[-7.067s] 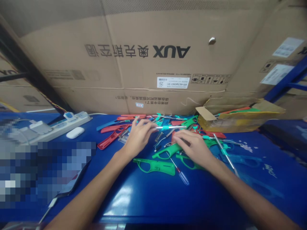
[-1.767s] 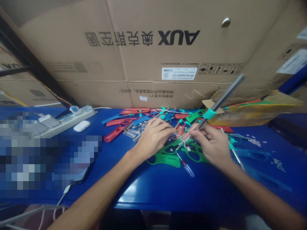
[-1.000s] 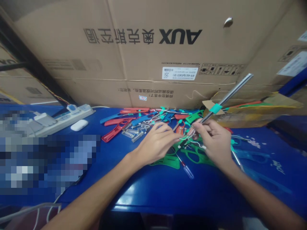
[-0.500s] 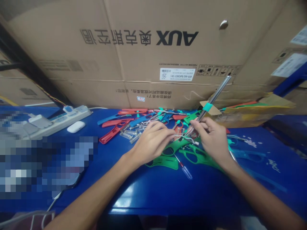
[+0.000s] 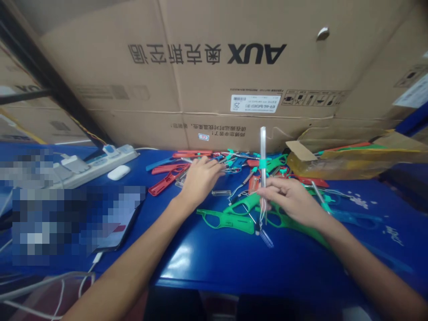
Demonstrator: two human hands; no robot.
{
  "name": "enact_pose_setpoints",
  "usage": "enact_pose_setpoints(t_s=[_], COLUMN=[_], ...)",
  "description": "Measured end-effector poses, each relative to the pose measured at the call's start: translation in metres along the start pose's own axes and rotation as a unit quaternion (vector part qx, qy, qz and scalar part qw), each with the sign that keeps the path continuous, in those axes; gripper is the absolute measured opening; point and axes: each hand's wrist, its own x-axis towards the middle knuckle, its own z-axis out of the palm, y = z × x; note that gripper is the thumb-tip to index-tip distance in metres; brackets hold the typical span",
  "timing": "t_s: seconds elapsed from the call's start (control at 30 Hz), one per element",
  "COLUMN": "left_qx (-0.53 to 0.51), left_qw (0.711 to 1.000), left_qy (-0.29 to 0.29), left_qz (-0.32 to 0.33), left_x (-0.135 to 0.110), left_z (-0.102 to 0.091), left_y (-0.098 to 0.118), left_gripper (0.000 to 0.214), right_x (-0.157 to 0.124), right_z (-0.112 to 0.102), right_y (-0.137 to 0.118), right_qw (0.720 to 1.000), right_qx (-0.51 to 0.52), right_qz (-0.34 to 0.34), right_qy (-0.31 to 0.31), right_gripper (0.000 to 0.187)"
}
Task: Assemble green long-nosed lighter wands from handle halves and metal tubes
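My right hand (image 5: 290, 198) pinches a metal tube (image 5: 263, 145) wrapped with a band of green tape. The tube stands nearly upright, and thin wires (image 5: 262, 211) hang from its lower end. My left hand (image 5: 202, 176) reaches over the pile, palm down, with its fingers stretched forward and their tips partly hidden among the parts. Near it lie a clear plastic piece (image 5: 221, 193) and a red plastic handle shell (image 5: 167, 182). Below the hands are a green handle shell (image 5: 230, 220) and a screwdriver with a clear handle (image 5: 266, 238).
A power strip (image 5: 96, 167) with plugs and a white earphone case (image 5: 119, 172) are at left, near a pixelated area. Behind the blue table (image 5: 187, 263) rises a large cardboard box (image 5: 200, 84). An opened carton (image 5: 337, 165) holding coloured parts sits at back right.
My left hand has moved away from the wires, up and left over the pile. My right hand has swung the tube from a rightward tilt to nearly upright. The view has shifted slightly.
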Motion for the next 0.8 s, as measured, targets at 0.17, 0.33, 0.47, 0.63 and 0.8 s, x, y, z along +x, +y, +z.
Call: enact_pose_setpoints(t_s=[0.17, 0.33, 0.47, 0.63, 0.8], left_qx=[-0.014, -0.109, -0.087, -0.111, -0.149], left_qw=[1.0, 0.978, 0.971, 0.971, 0.972], left_qy=[-0.002, 0.177, 0.043, 0.007, 0.009], left_qz=[-0.023, 0.025, 0.22, 0.213, 0.184], left_x=[-0.001, 0.005, 0.004, 0.003, 0.004], left_z=[0.003, -0.02, -0.023, -0.015, -0.016], left_y=[-0.001, 0.027, 0.043, 0.03, 0.019], left_gripper=[0.033, 0.025, 0.028, 0.02, 0.016], right_x=[-0.001, 0.001, 0.002, 0.001, 0.004], right_z=[0.009, 0.011, 0.01, 0.011, 0.012], right_y=[0.003, 0.009, 0.009, 0.012, 0.015], right_qw=[0.995, 0.997, 0.986, 0.976, 0.987], right_qx=[-0.006, -0.048, -0.156, -0.207, -0.133], right_qz=[0.033, 0.007, -0.053, -0.072, -0.066], right_qy=[-0.096, -0.066, -0.014, 0.016, 0.068], right_gripper=[0.036, 0.036, 0.036, 0.028, 0.026])
